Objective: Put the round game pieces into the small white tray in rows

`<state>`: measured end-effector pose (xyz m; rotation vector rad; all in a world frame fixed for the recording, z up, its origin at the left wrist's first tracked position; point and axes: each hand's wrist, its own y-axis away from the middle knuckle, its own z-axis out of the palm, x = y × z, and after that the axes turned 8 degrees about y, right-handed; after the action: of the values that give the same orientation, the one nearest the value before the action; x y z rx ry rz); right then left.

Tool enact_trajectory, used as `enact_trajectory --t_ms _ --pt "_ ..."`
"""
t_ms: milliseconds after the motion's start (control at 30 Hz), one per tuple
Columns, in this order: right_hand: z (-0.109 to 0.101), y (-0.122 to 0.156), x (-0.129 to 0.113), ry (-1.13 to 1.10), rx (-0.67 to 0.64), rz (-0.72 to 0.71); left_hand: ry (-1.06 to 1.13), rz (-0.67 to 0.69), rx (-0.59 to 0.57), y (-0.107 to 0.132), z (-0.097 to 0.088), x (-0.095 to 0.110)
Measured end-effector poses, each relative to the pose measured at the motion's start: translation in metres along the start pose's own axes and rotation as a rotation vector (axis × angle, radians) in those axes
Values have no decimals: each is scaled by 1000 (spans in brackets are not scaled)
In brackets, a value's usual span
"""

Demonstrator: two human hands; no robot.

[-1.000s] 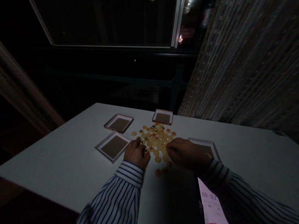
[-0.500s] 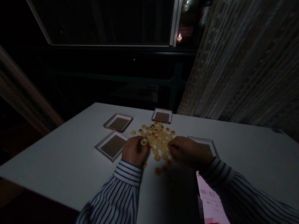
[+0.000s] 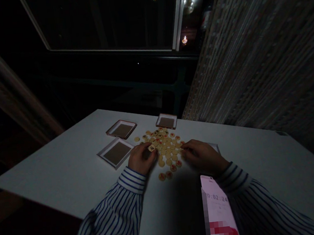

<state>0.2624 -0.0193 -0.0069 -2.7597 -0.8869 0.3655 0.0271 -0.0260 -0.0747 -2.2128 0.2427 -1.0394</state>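
On the white table (image 3: 53, 173), a near tray (image 3: 117, 153) and a far tray (image 3: 121, 129), both flat and square, are seen at the left. Just beside the near tray, the left hand (image 3: 142, 161) is curled, and a round game piece (image 3: 151, 148) with a black mark is pinched in its fingertips at the left edge of the pile of pieces (image 3: 167, 148). The round game piece looks small, light, hard and smooth, so it is best gripped by its rim. At the right, the right hand (image 3: 203, 157) is bent at the pile's edge; whether anything is held cannot be told. A phone (image 3: 218, 208) is lying nearest.
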Motion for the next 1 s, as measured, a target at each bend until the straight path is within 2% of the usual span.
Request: enact_trajectory --t_ms 233,400,767,1000 --pt "-11 13 6 -4 31 60 15 50 -65 -1 0 21" --pt "-14 21 16 -34 70 78 30 27 -105 1 5 39" --pt "-16 42 32 -66 128 154 122 13 -233 1 34 74" --pt "-10 53 44 -113 169 211 144 1 -302 1 51 88"
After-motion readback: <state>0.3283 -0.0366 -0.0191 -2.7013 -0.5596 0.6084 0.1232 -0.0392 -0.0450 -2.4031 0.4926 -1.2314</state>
